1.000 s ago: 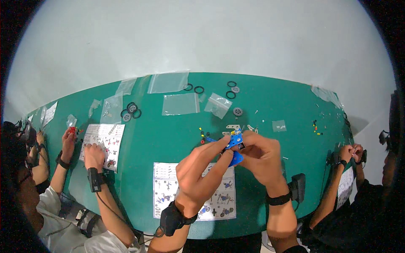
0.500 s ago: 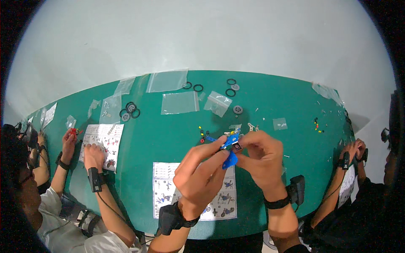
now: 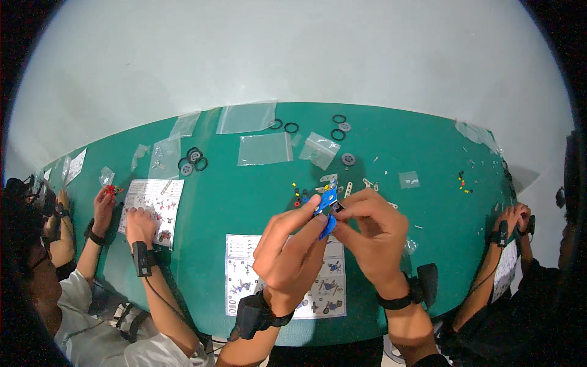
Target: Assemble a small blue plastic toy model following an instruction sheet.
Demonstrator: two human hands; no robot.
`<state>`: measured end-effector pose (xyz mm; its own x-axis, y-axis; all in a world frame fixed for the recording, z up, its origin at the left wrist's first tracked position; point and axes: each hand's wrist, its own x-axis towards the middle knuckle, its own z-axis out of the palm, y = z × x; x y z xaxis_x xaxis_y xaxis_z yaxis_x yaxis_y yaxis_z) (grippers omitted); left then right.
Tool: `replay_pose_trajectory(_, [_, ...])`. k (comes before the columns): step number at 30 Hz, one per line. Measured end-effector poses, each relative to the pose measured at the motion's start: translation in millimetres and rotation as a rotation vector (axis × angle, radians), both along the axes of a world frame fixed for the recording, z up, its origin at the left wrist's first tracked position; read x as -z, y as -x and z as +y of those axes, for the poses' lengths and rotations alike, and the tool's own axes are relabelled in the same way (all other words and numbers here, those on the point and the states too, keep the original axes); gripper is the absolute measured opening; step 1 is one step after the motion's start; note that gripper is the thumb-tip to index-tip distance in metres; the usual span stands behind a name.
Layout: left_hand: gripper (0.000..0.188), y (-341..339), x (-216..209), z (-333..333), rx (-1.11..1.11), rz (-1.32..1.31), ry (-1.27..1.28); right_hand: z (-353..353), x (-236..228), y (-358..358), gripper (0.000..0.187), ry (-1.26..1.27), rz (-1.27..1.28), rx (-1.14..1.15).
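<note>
Above the near middle of the table, my left hand (image 3: 288,254) is closed on a partly built toy model with blue plates (image 3: 328,199), pinched between thumb and fingers. At its right side, the bent fingers and thumb of my right hand (image 3: 378,238) close on a small dark piece with a pale edge (image 3: 337,207), against the model; fine contact is hidden by the fingers. Under my left hand lies a printed instruction sheet (image 3: 238,281), partly covered. Just beyond the model are small yellow, black and red parts (image 3: 297,203) and pale perforated strips (image 3: 348,189).
Clear plastic bags (image 3: 264,150), black rubber rings (image 3: 291,127) and grey wheels (image 3: 348,159) lie farther back on the green table (image 3: 208,214). At the left a person holds small red parts (image 3: 111,190) beside another sheet (image 3: 154,205). Another person's hands (image 3: 512,215) are at the right edge.
The blue model has tilted and shifted slightly left in my hands. Both hands stay close together around it, the right one a little lower. The view has shifted slightly.
</note>
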<state>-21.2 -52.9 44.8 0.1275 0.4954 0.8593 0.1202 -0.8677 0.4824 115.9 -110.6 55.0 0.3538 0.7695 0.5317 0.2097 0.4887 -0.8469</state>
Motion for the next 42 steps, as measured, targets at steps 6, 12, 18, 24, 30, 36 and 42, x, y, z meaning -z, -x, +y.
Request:
replay_pose_trajectory(6, [0.032, 1, -1, 1, -0.003, 0.016, -0.013, -1, -1, -4, 0.022, 0.039, -0.054, -0.034])
replay_pose_trajectory(12, [0.034, 0, 0, 1, 0.005, -0.005, 0.002, -1, -1, 3, 0.023, -0.041, -0.043, 0.005])
replay_pose_trajectory(18, [0.036, -3, 2, 2, 0.071, -0.048, 0.143, 1, 0, -5, 0.022, -0.026, -0.093, -0.001])
replay_pose_trajectory(24, [0.038, -7, 7, 7, 0.12, -0.095, 0.23, 2, 0, 1, 0.018, 0.022, -0.009, 0.01])
replay_pose_trajectory(30, [0.034, -6, 4, 3, 0.031, -0.052, 0.125, 0, -1, 6, 0.017, 0.029, -0.152, 0.144])
replay_pose_trajectory(36, [0.03, 0, 2, 0, -0.01, -0.051, 0.047, -1, -4, 18, 0.018, -0.052, -0.254, 0.266])
replay_pose_trajectory(42, [0.03, 0, 3, 1, -0.01, -0.052, 0.021, -4, -5, 22, 0.019, -0.054, -0.277, 0.292])
